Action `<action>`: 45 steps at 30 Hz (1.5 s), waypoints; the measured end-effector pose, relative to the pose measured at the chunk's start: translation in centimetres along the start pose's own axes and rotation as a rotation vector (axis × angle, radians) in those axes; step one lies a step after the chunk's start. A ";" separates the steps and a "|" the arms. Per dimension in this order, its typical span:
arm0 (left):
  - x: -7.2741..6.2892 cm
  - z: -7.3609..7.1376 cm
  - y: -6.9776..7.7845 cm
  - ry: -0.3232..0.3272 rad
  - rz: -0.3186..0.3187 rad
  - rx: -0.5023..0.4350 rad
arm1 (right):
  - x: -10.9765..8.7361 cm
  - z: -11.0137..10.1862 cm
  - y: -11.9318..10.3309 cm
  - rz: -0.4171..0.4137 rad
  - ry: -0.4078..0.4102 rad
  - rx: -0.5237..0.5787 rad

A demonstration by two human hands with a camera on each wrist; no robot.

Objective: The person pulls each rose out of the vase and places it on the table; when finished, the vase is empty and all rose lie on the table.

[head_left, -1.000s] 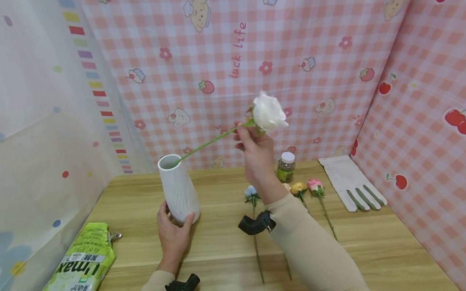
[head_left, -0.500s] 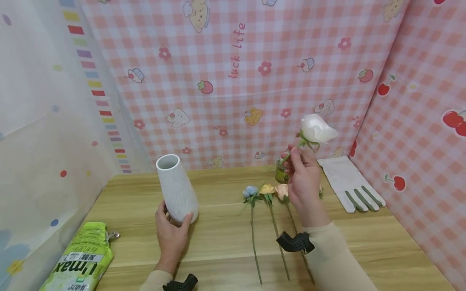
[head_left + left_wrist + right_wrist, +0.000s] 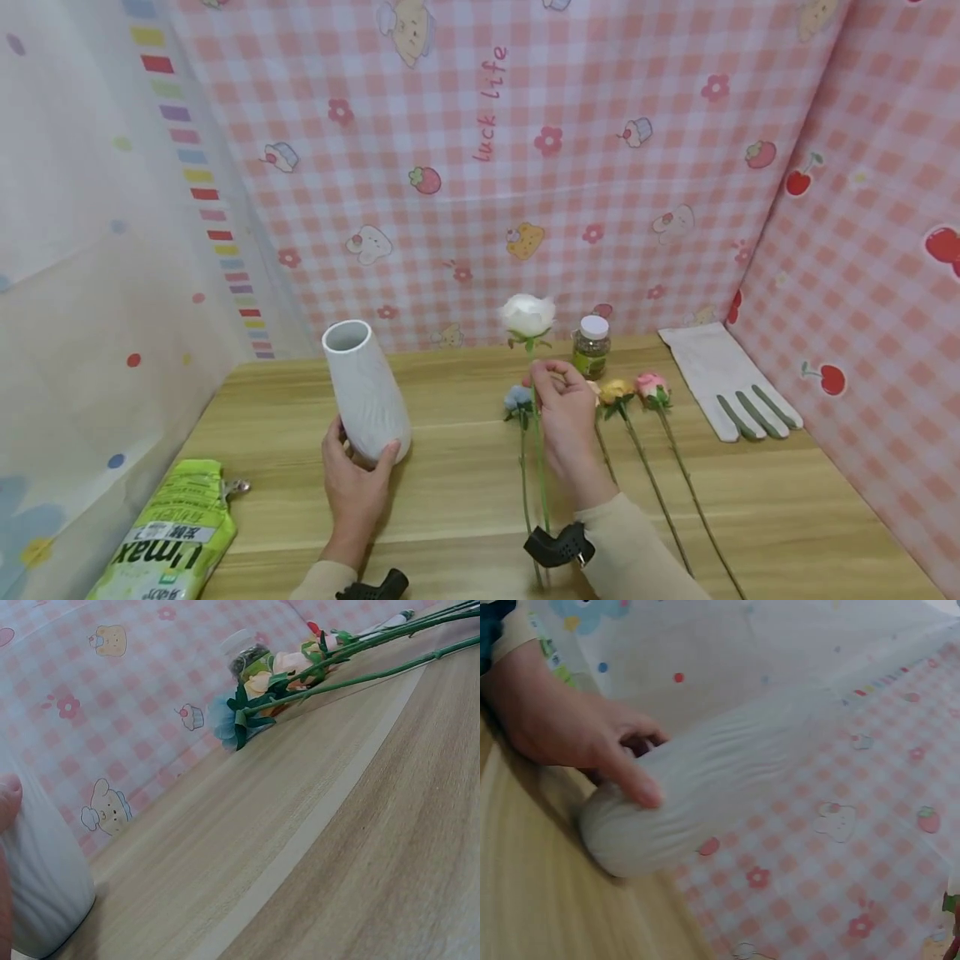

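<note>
A white ribbed vase [image 3: 366,392] stands at the left of the table, its mouth up. My left hand [image 3: 354,483] grips it low, thumb at the front. In the right wrist view the vase [image 3: 705,776] is blurred, with the left hand [image 3: 592,735] round its base. My right hand [image 3: 564,425] pinches the green stem of a white rose [image 3: 528,315] just below the bloom. That rose is upright, its stem running down beside a blue flower [image 3: 517,398] on the table. A peach rose, a yellow rose [image 3: 617,391] and a pink rose [image 3: 651,385] lie right of the hand, the peach one mostly hidden.
Behind the roses stands a small jar [image 3: 592,348] with a white lid. A white glove [image 3: 723,375] with grey-green fingers lies at the back right. At the front left is a green bag [image 3: 168,533] with a metal clip. Patterned cloth walls [image 3: 420,275] enclose the table.
The white rose's stem slanted to the vase's mouth a second ago. My right hand swung it right, then back left and lower, where it is now upright. The left hand stayed on the vase.
</note>
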State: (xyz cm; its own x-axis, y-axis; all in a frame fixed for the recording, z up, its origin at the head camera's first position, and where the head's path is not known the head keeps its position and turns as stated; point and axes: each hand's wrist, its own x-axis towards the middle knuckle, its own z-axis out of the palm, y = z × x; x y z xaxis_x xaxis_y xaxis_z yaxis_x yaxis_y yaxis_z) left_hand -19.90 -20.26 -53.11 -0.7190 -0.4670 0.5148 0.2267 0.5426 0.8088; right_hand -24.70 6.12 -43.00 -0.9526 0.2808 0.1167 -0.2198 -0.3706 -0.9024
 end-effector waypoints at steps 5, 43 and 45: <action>0.1 -0.1 0.3 -0.011 -0.005 -0.002 | -0.8 0.9 1.4 0.054 -0.108 -0.144; -0.1 0.1 0.2 -0.006 -0.013 -0.003 | -1.5 -1.4 7.3 -0.010 -0.560 -0.856; -0.1 0.1 0.1 -0.006 -0.011 -0.005 | -1.5 -1.5 7.4 -0.013 -0.567 -0.875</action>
State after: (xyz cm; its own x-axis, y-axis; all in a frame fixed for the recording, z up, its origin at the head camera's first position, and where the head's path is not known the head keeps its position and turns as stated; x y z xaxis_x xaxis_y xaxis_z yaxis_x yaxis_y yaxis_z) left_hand -19.87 -20.07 -53.07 -0.7254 -0.4685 0.5043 0.2221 0.5342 0.8156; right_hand -24.60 4.31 -50.44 -0.9599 -0.2610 0.1017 -0.2173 0.4643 -0.8586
